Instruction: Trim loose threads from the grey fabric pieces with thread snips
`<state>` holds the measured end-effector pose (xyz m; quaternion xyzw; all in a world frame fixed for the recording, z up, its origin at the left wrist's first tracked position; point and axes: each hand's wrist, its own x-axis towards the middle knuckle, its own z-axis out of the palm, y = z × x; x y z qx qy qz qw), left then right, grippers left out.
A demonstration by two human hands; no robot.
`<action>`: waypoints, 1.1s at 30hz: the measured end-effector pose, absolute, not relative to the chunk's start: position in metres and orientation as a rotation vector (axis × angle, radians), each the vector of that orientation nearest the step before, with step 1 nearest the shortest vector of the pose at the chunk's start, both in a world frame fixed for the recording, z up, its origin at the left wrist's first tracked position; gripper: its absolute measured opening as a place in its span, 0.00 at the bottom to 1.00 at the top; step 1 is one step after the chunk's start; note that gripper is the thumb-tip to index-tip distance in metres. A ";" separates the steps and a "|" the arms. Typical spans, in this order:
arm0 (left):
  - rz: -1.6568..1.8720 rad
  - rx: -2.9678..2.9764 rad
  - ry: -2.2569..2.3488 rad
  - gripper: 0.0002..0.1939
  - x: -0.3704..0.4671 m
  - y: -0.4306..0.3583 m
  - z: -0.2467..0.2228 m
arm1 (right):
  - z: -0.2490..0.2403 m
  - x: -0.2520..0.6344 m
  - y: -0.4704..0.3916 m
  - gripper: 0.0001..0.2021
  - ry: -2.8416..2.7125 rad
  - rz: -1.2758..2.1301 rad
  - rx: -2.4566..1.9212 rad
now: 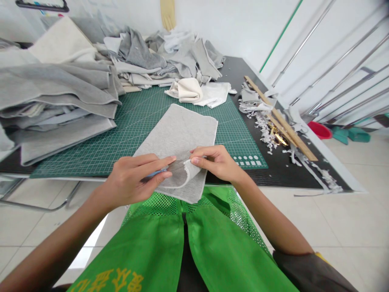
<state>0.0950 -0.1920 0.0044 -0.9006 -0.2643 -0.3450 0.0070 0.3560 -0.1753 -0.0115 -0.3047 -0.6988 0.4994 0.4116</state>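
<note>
A light grey cloth (182,129) with a pale stitched border lies on the green cutting mat (136,117), its near part hanging over the table's front edge. My left hand (141,176) is closed on a small blue-handled tool (156,172), whose thin grey tip points right toward the cloth's edge. My right hand (214,162) pinches that edge, where the cloth curls up and shows its white border. The tool's tip is partly hidden around the fingers.
Folded grey cloths (60,89) are stacked at the left, with a loose heap (170,54) behind. A cream folded cloth (190,90) lies beyond the grey one. At the right are wooden strips (282,117), golden scissors (278,136) and white scraps (263,127).
</note>
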 end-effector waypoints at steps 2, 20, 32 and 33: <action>-1.080 -2.807 -0.814 0.17 0.095 -0.193 0.006 | -0.012 0.356 -0.175 0.11 -1.765 1.249 -0.766; -1.114 -2.883 -0.794 0.16 0.095 -0.193 0.008 | -0.012 0.356 -0.176 0.11 -1.765 1.247 -0.780; -1.117 -2.828 -0.784 0.16 0.097 -0.193 0.009 | -0.012 0.356 -0.176 0.11 -1.774 1.233 -0.771; -1.121 -2.831 -0.789 0.16 0.097 -0.193 0.008 | -0.012 0.356 -0.176 0.11 -1.777 1.229 -0.775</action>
